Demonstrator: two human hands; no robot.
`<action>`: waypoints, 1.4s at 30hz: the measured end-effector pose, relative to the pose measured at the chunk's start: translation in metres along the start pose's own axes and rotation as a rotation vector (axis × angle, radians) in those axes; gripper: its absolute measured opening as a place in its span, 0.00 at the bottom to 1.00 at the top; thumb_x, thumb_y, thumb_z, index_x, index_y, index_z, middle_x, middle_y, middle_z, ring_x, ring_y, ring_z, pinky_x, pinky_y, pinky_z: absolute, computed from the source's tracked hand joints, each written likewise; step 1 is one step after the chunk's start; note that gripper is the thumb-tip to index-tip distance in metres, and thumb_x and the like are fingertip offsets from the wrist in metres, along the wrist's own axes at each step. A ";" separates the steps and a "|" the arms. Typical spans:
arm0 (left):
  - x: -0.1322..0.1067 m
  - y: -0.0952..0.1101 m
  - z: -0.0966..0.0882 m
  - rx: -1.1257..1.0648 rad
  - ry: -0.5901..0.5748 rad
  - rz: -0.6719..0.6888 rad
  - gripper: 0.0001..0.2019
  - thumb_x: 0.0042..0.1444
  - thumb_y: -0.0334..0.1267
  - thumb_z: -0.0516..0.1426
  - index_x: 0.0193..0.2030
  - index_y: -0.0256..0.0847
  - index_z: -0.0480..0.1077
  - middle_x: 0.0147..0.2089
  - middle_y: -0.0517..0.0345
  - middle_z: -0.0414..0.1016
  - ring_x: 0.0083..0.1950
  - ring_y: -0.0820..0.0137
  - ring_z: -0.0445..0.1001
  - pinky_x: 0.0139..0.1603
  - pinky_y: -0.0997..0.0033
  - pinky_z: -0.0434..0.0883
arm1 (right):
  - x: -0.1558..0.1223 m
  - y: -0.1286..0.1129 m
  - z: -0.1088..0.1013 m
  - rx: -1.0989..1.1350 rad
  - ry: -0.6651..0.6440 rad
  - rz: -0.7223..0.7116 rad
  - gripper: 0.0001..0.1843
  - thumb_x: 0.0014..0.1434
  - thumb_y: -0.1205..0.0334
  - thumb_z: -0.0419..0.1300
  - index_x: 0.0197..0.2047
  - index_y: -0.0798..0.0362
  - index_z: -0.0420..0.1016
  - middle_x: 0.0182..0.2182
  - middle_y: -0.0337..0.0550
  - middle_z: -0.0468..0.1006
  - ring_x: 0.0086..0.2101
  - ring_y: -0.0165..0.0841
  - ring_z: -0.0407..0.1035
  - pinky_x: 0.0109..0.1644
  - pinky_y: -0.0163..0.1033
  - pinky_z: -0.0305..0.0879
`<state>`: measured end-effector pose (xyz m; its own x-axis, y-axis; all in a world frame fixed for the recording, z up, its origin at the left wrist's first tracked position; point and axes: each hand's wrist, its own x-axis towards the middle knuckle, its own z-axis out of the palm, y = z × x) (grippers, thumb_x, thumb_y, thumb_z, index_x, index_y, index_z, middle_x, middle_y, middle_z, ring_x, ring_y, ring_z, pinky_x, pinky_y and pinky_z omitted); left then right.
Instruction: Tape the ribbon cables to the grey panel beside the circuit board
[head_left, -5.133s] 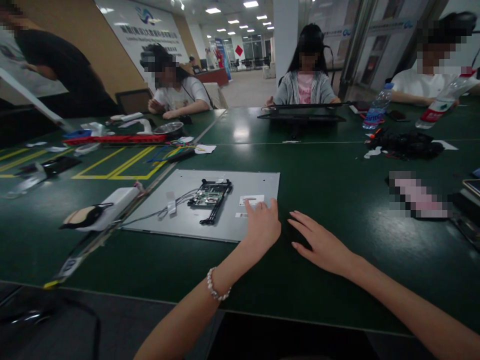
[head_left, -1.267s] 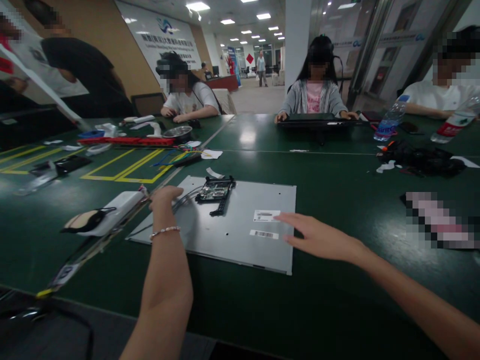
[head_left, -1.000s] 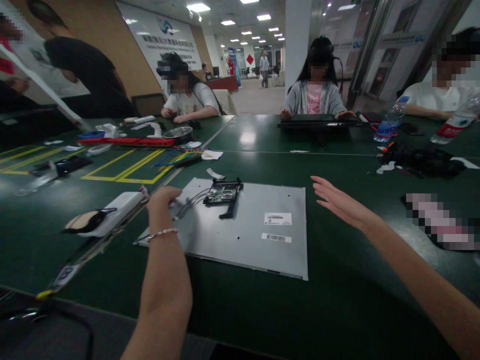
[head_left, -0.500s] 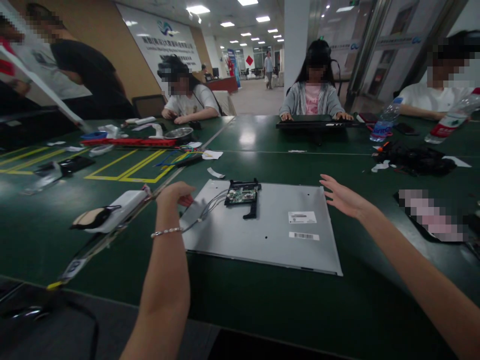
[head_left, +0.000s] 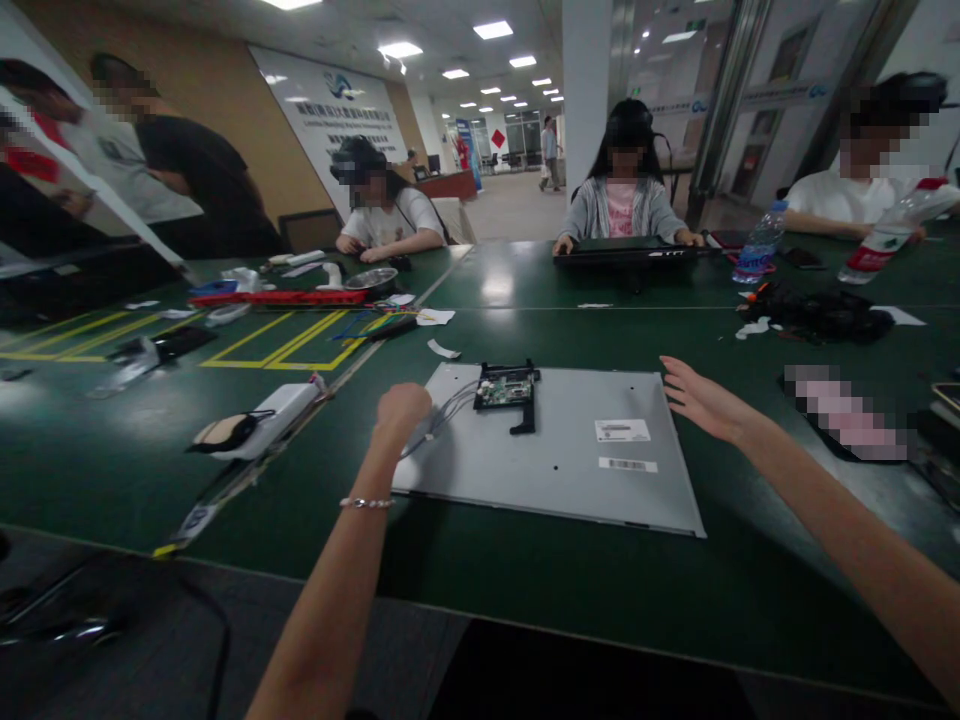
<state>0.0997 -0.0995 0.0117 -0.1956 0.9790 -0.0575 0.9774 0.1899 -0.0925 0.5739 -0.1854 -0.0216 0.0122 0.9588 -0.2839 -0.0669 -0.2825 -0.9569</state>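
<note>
A grey metal panel (head_left: 555, 460) lies flat on the green table (head_left: 525, 580) in front of me. A small circuit board in a black bracket (head_left: 508, 388) sits near its far edge, with grey wires (head_left: 444, 412) trailing left. My left hand (head_left: 401, 408) is curled closed at the panel's left edge, on or right beside those wires; what it grips is hidden. My right hand (head_left: 701, 400) hovers with fingers stretched at the panel's far right corner, holding nothing. Two white labels (head_left: 624, 432) sit on the panel's right part.
A white device with a black-and-tan pad (head_left: 251, 428) lies to the left. Yellow floor-style markings (head_left: 300, 345), a red bar (head_left: 281, 297) and a metal bowl (head_left: 371, 280) are further back left. Black cables (head_left: 817, 310) and water bottles (head_left: 757, 245) stand right. Several people sit opposite.
The panel has slid to the right and turned more square to me. My left hand stayed closed at its left edge by the wires. My right hand lifted off the labels to the far right corner.
</note>
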 end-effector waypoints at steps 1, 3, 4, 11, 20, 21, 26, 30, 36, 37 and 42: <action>-0.004 0.005 0.001 0.019 -0.016 0.002 0.18 0.55 0.36 0.51 0.40 0.28 0.79 0.42 0.30 0.78 0.45 0.51 0.78 0.43 0.63 0.73 | -0.004 0.001 -0.003 0.001 0.008 -0.001 0.30 0.62 0.44 0.52 0.66 0.37 0.52 0.70 0.42 0.50 0.66 0.39 0.50 0.67 0.50 0.49; -0.012 0.014 0.001 0.058 -0.044 0.016 0.19 0.55 0.35 0.50 0.43 0.28 0.79 0.46 0.30 0.77 0.49 0.51 0.77 0.46 0.63 0.72 | -0.012 0.004 -0.009 0.002 0.023 0.002 0.31 0.62 0.44 0.53 0.66 0.38 0.53 0.70 0.43 0.49 0.66 0.39 0.50 0.68 0.50 0.49; -0.015 0.018 0.000 0.069 -0.052 0.029 0.19 0.56 0.35 0.50 0.45 0.28 0.79 0.48 0.30 0.76 0.50 0.51 0.76 0.46 0.63 0.72 | -0.016 0.005 -0.012 0.004 0.030 0.005 0.31 0.62 0.44 0.53 0.66 0.39 0.54 0.71 0.43 0.49 0.66 0.40 0.50 0.68 0.50 0.49; -0.029 0.032 -0.003 0.097 -0.108 0.122 0.21 0.60 0.38 0.47 0.49 0.30 0.77 0.50 0.36 0.77 0.50 0.56 0.77 0.46 0.69 0.71 | -0.038 0.012 -0.033 0.011 0.102 0.011 0.29 0.63 0.45 0.52 0.65 0.39 0.55 0.70 0.42 0.52 0.66 0.39 0.50 0.68 0.46 0.49; -0.038 0.032 0.005 0.073 -0.012 0.357 0.28 0.65 0.50 0.41 0.43 0.34 0.77 0.44 0.38 0.78 0.44 0.56 0.77 0.43 0.65 0.69 | -0.048 0.032 -0.055 -0.203 0.197 -0.116 0.37 0.61 0.39 0.51 0.69 0.41 0.50 0.68 0.44 0.56 0.66 0.41 0.51 0.68 0.51 0.47; -0.040 0.032 0.005 0.059 -0.002 0.383 0.28 0.65 0.50 0.41 0.42 0.35 0.77 0.43 0.39 0.78 0.43 0.57 0.77 0.41 0.66 0.69 | -0.048 0.034 -0.057 -0.225 0.217 -0.122 0.38 0.61 0.38 0.50 0.70 0.41 0.50 0.68 0.45 0.56 0.65 0.42 0.52 0.68 0.51 0.48; -0.044 0.034 0.007 -0.006 0.014 0.442 0.26 0.66 0.51 0.41 0.36 0.37 0.76 0.38 0.44 0.79 0.38 0.62 0.76 0.37 0.70 0.65 | -0.050 0.036 -0.064 -0.351 0.321 -0.126 0.39 0.60 0.33 0.47 0.70 0.39 0.51 0.69 0.44 0.54 0.65 0.45 0.53 0.66 0.54 0.51; -0.043 0.037 0.011 -0.045 0.018 0.496 0.26 0.66 0.51 0.41 0.33 0.38 0.74 0.36 0.46 0.78 0.35 0.65 0.74 0.34 0.70 0.62 | -0.047 0.040 -0.073 -0.377 0.352 -0.158 0.38 0.61 0.35 0.46 0.70 0.40 0.51 0.69 0.46 0.54 0.64 0.45 0.55 0.66 0.54 0.52; -0.042 0.041 0.014 -0.063 0.013 0.528 0.26 0.65 0.51 0.42 0.30 0.40 0.74 0.33 0.47 0.77 0.32 0.66 0.72 0.33 0.69 0.60 | -0.039 0.045 -0.091 -0.332 0.385 -0.170 0.38 0.61 0.34 0.47 0.69 0.39 0.53 0.68 0.48 0.55 0.61 0.49 0.61 0.63 0.55 0.58; -0.043 0.042 0.013 -0.063 0.012 0.529 0.26 0.65 0.51 0.41 0.30 0.40 0.74 0.33 0.47 0.77 0.32 0.66 0.72 0.33 0.69 0.60 | -0.038 0.046 -0.093 -0.324 0.393 -0.170 0.38 0.60 0.34 0.47 0.69 0.39 0.53 0.68 0.48 0.55 0.61 0.49 0.61 0.63 0.55 0.58; -0.047 0.049 0.012 -0.063 -0.004 0.539 0.27 0.66 0.52 0.41 0.29 0.40 0.73 0.32 0.46 0.77 0.32 0.66 0.72 0.32 0.68 0.59 | -0.035 0.048 -0.101 -0.308 0.441 -0.164 0.37 0.59 0.34 0.49 0.68 0.38 0.55 0.68 0.47 0.58 0.59 0.50 0.63 0.62 0.55 0.60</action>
<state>0.1556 -0.1369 -0.0025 0.3347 0.9386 -0.0836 0.9422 -0.3350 0.0107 0.6709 -0.2353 -0.0638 0.4182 0.9060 -0.0655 0.2642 -0.1903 -0.9455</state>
